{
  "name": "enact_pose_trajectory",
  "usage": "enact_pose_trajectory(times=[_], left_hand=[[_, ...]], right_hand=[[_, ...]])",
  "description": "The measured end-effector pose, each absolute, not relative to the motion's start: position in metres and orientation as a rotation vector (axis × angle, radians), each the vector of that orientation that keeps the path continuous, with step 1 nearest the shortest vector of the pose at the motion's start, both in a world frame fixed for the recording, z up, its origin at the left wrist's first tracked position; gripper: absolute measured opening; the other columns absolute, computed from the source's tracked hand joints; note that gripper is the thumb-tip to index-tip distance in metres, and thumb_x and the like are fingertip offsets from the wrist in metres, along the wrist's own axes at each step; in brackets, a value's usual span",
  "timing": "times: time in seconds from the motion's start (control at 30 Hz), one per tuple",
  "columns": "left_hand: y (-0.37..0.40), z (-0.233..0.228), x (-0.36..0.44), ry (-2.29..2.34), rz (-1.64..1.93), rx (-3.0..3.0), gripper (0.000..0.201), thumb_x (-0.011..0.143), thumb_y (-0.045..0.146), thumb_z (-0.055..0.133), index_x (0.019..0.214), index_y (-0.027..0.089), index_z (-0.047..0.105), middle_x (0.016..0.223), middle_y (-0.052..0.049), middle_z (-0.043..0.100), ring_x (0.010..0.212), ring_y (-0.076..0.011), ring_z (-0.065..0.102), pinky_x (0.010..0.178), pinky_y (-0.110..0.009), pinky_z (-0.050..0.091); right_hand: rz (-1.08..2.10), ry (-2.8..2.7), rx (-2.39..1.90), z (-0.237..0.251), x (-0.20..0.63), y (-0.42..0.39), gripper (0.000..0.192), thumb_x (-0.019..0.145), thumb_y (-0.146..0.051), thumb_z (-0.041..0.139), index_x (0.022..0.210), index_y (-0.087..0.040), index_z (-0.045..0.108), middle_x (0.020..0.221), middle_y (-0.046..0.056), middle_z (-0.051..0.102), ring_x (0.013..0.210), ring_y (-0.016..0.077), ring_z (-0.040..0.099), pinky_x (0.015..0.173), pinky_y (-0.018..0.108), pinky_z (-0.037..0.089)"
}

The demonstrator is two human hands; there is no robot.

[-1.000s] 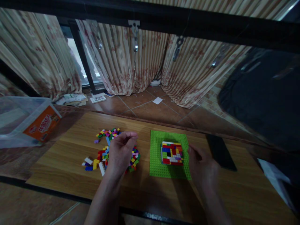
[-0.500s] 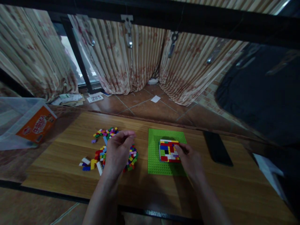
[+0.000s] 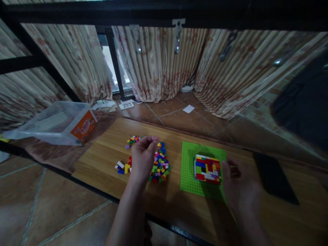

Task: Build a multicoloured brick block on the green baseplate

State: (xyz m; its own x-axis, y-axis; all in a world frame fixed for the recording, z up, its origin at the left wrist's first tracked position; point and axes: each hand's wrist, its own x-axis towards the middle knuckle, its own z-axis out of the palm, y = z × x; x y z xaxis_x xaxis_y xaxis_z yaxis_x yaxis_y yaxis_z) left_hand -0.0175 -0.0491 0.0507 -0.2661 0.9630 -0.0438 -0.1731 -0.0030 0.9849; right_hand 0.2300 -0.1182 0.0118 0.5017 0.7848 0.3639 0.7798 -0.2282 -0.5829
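My left hand (image 3: 143, 157) is raised over the pile of small colourful toy bricks (image 3: 161, 165), thumb and fingers pinched together. Whatever the pinch holds, if anything, is too small to see. On a green studded baseplate (image 3: 188, 182) sits a low block built of red, white, blue and yellow bricks (image 3: 208, 169), with a dark gap in its top. Just right of that block, by the plate's right edge, is my right hand (image 3: 242, 188). It is smeared by motion, its fingers partly curled, and their grip cannot be made out.
A black phone-like slab (image 3: 275, 177) lies at the right of the wooden table (image 3: 99, 153). Larger loose bricks (image 3: 123, 167) lie left of the pile. Beyond the table's left end stands a clear plastic bin (image 3: 57, 124) with an orange label. Curtains (image 3: 164, 65) hang behind.
My right hand has come off the brick block and moved right. My left hand stays pinched over the pile. The view has swung left, showing more of the bin.
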Motion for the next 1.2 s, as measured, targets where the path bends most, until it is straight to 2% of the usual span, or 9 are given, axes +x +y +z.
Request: enact_pose_trajectory(times=[0.07, 0.2, 0.37, 0.63, 0.9, 1.1, 1.2], left_hand=[[-0.049, 0.051, -0.021, 1.273, 1.494, 0.909, 0.015, 0.068, 0.025, 0.07, 0.078, 0.014, 0.069, 0.066, 0.002, 0.063, 0.057, -0.0076, 0.049, 0.056, -0.02, 0.038], [-0.05, 0.053, -0.023, 1.253, 1.496, 0.872, 0.015, 0.068, 0.026, 0.07, 0.077, 0.015, 0.068, 0.068, 0.001, 0.063, 0.058, -0.008, 0.05, 0.058, -0.02, 0.039], [-0.052, 0.057, -0.024, 1.279, 1.475, 0.884, 0.014, 0.068, 0.025, 0.07, 0.077, 0.014, 0.069, 0.067, 0.001, 0.064, 0.057, -0.0082, 0.05, 0.057, -0.02, 0.04], [-0.052, 0.056, -0.029, 1.279, 1.452, 0.896, 0.014, 0.07, 0.025, 0.069, 0.079, 0.014, 0.069, 0.07, 0.0, 0.065, 0.059, -0.0082, 0.05, 0.058, -0.02, 0.04], [-0.05, 0.053, -0.03, 1.27, 1.439, 0.857, 0.016, 0.068, 0.025, 0.072, 0.08, 0.015, 0.07, 0.076, 0.0, 0.066, 0.063, -0.0083, 0.053, 0.061, -0.019, 0.042], [-0.05, 0.052, -0.028, 1.278, 1.43, 0.884, 0.016, 0.068, 0.024, 0.073, 0.08, 0.015, 0.07, 0.075, 0.0, 0.066, 0.065, -0.0087, 0.054, 0.064, -0.019, 0.042], [-0.05, 0.053, -0.026, 1.301, 1.421, 0.905, 0.016, 0.067, 0.025, 0.073, 0.08, 0.015, 0.07, 0.076, -0.001, 0.067, 0.068, -0.0103, 0.056, 0.065, -0.02, 0.042]], right_hand=[[-0.012, -1.396, -1.81, 0.018, 0.214, -0.122, 0.036, 0.09, -0.044, 0.049, 0.099, -0.016, 0.069, 0.095, 0.011, 0.069, 0.074, 0.0206, 0.062, 0.07, 0.035, 0.049], [0.253, -1.718, -1.527, 0.013, 0.175, -0.124, 0.023, 0.093, -0.033, 0.05, 0.095, -0.023, 0.07, 0.099, 0.006, 0.068, 0.09, 0.019, 0.065, 0.08, 0.032, 0.051], [0.386, -1.98, -1.362, -0.013, 0.142, -0.119, 0.027, 0.093, -0.021, 0.046, 0.101, -0.025, 0.071, 0.102, 0.006, 0.066, 0.093, 0.0183, 0.064, 0.081, 0.031, 0.054], [0.337, -2.032, -1.486, -0.021, 0.124, -0.115, 0.025, 0.089, -0.017, 0.051, 0.099, -0.026, 0.072, 0.107, 0.006, 0.061, 0.094, 0.0187, 0.062, 0.08, 0.03, 0.053], [0.383, -2.022, -1.496, -0.018, 0.121, -0.112, 0.019, 0.088, -0.017, 0.055, 0.088, -0.024, 0.072, 0.098, 0.006, 0.062, 0.088, 0.0177, 0.061, 0.078, 0.028, 0.051], [0.544, -1.908, -1.461, 0.009, 0.146, -0.117, 0.021, 0.093, -0.021, 0.05, 0.096, -0.023, 0.071, 0.09, 0.004, 0.068, 0.084, 0.0169, 0.064, 0.076, 0.028, 0.051], [0.656, -1.754, -1.544, 0.024, 0.184, -0.121, 0.019, 0.092, -0.027, 0.054, 0.098, -0.026, 0.071, 0.094, 0.002, 0.071, 0.087, 0.0174, 0.066, 0.078, 0.029, 0.051]])
